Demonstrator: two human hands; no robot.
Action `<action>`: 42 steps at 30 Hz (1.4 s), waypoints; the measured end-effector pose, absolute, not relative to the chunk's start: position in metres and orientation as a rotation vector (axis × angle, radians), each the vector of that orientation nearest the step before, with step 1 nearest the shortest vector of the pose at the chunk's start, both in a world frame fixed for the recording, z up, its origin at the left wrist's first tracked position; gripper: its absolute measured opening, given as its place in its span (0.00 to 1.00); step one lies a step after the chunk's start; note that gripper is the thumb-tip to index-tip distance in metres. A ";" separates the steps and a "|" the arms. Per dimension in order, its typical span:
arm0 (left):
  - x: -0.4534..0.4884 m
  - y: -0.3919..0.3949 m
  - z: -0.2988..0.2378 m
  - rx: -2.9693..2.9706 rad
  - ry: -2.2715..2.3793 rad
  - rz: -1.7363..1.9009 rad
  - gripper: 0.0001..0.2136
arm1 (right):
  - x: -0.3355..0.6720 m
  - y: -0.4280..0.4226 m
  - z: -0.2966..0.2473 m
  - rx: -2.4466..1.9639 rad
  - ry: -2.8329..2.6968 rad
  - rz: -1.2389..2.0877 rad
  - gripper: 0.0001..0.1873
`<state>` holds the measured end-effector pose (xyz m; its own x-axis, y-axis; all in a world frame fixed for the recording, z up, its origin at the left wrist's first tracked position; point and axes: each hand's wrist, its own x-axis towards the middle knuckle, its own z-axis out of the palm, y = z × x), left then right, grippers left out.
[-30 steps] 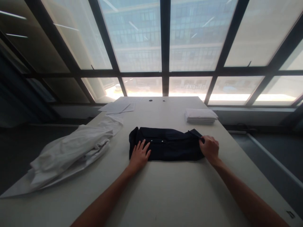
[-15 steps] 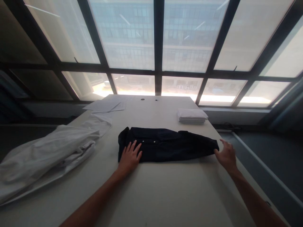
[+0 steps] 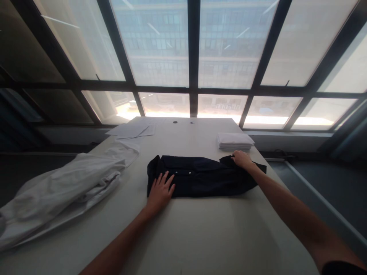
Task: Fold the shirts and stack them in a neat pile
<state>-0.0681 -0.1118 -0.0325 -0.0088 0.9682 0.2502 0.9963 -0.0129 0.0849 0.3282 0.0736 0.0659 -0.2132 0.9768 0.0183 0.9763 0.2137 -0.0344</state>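
Observation:
A dark navy shirt [image 3: 197, 183] lies folded lengthwise across the white table, its collar end at the left and two pale buttons showing. My left hand [image 3: 161, 190] rests flat on the collar end with its fingers spread. At the far edge of the shirt's right part, my right hand [image 3: 241, 158] pinches a piece of the dark cloth between thumb and fingers. My right forearm passes over the shirt's right end and hides some of it.
A heap of white cloth [image 3: 65, 183] covers the table's left side. Behind it lie loose white sheets [image 3: 133, 130]. A stack of folded white cloth [image 3: 235, 140] stands at the back right, just beyond my right hand. Large windows [image 3: 164, 46] rise past the table [image 3: 183, 236].
My right hand has moved from the shirt's right tip leftward and away from me, to the far edge, and now grips cloth there. My left hand stays on the collar end.

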 end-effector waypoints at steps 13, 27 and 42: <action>-0.066 -0.116 -0.031 -2.168 -2.110 -0.335 0.23 | 0.485 0.035 0.027 -2.426 -1.660 0.052 0.21; -0.082 -0.153 -0.043 -2.200 -2.055 -0.203 0.25 | 0.356 -0.038 -0.044 -1.784 -2.381 0.061 0.33; -0.110 -0.188 -0.001 -2.212 -2.117 -0.315 0.21 | 0.386 -0.087 -0.046 -1.758 -2.256 -0.250 0.25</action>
